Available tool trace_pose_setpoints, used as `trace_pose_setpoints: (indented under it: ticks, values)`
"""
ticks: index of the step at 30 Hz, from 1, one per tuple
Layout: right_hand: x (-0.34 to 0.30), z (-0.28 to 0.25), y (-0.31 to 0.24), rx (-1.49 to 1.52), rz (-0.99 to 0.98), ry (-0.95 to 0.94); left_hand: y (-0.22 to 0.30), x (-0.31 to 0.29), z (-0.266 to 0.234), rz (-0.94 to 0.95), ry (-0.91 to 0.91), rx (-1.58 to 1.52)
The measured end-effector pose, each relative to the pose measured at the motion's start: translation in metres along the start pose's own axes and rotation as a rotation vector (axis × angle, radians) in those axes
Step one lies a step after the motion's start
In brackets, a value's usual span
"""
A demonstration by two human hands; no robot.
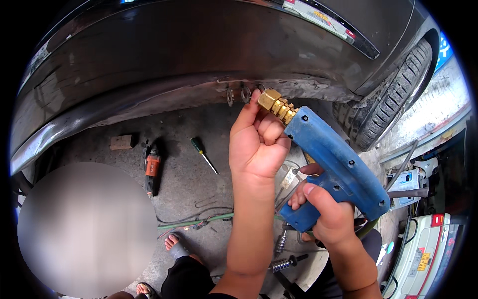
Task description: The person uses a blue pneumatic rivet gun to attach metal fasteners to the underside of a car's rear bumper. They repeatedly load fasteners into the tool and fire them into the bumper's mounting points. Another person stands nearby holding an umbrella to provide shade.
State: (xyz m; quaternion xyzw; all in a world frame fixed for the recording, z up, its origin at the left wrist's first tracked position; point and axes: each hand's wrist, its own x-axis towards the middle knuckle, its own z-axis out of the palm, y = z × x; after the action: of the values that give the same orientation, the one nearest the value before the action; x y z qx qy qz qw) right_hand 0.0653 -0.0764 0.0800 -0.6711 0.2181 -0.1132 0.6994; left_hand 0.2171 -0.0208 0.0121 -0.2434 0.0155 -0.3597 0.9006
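Note:
My right hand point(328, 214) is wrapped round the pistol grip of a blue spot-welding gun point(332, 154). Its brass nozzle point(277, 105) points up and left at the lower sill of a dark car point(164, 55). My left hand point(259, 142) is raised beside the nozzle, fingers curled. Its index finger and thumb close at the edge of a small metal washer, partly hidden by the fingertip and nozzle. Two more washers point(230, 97) stand out edge-on from the scraped sill, just left of that fingertip.
An orange angle grinder point(152, 168), a green-handled screwdriver point(203, 155) and a small wooden block point(121, 142) lie on the concrete floor. A green hose point(199, 221) crosses below them. The car's wheel point(393, 94) stands at right. A blurred round patch covers the lower left.

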Motion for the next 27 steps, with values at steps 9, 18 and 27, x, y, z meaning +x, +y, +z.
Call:
trace_pose_setpoints:
  ticks: [9,18,27]
  values:
    - [-0.002,0.004,0.001,0.018,0.018,0.002,0.006,0.000,-0.003,-0.047,-0.053,-0.011]
    - [-0.004,0.004,0.000,0.030,0.024,-0.027,0.003,0.000,-0.004,0.044,-0.026,-0.008]
    - [-0.026,-0.069,0.016,0.250,0.213,-0.069,-0.036,-0.027,-0.117,0.397,0.743,0.000]
